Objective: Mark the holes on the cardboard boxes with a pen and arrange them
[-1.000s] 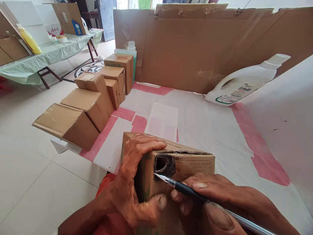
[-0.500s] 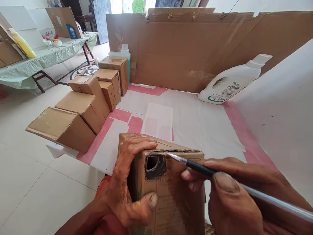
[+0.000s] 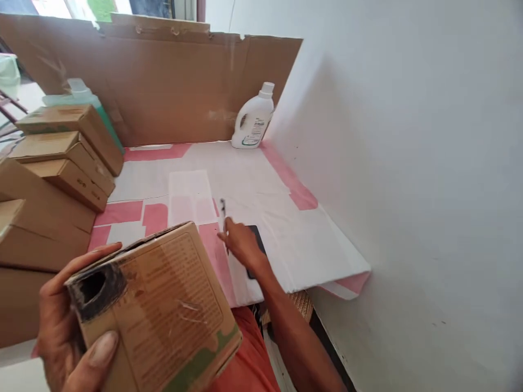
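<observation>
Head camera: a left hand point(image 3: 61, 326) grasps a cardboard box point(image 3: 167, 305) held up before the counter point(image 3: 245, 179), thumb just below the blackened hole point(image 3: 93, 285) at its corner. Right hand point(image 3: 242, 240) fingers pinch a blurred pen point(image 3: 223, 212) beside a dark flat object point(image 3: 257, 235). Good handling likely means a steady box, fingers clear of the black and a light pen grip.

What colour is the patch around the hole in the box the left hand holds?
The patch is black, on the brown box; head view shows it best.
</observation>
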`<control>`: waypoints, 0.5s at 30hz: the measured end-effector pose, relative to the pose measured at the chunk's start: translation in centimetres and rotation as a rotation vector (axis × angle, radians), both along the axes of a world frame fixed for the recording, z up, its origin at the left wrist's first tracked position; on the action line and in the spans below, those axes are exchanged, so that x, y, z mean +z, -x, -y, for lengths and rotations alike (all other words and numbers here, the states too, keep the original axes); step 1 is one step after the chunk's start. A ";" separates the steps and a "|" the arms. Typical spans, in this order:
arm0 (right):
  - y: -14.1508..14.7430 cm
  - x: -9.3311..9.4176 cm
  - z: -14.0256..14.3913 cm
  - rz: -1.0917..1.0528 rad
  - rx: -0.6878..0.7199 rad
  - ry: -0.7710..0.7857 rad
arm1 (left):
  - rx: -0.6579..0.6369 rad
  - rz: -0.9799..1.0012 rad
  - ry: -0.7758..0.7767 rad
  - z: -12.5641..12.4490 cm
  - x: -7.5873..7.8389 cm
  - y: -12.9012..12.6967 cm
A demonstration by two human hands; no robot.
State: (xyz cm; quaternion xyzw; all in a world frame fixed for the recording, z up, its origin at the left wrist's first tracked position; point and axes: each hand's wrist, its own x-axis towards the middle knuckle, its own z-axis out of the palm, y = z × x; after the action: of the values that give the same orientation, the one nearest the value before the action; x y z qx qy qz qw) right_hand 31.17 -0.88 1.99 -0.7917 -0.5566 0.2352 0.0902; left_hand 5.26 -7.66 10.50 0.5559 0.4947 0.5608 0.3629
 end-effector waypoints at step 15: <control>0.9 -2.5 4.3 0.094 -0.218 0.095 | 0.054 0.015 -0.002 -0.4 0.6 -0.6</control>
State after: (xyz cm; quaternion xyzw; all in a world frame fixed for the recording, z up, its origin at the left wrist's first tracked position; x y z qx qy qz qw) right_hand 30.29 -5.19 -0.54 -0.8609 -0.4592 0.2128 0.0514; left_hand 5.88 -7.23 11.06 0.5384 0.5062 0.5751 0.3509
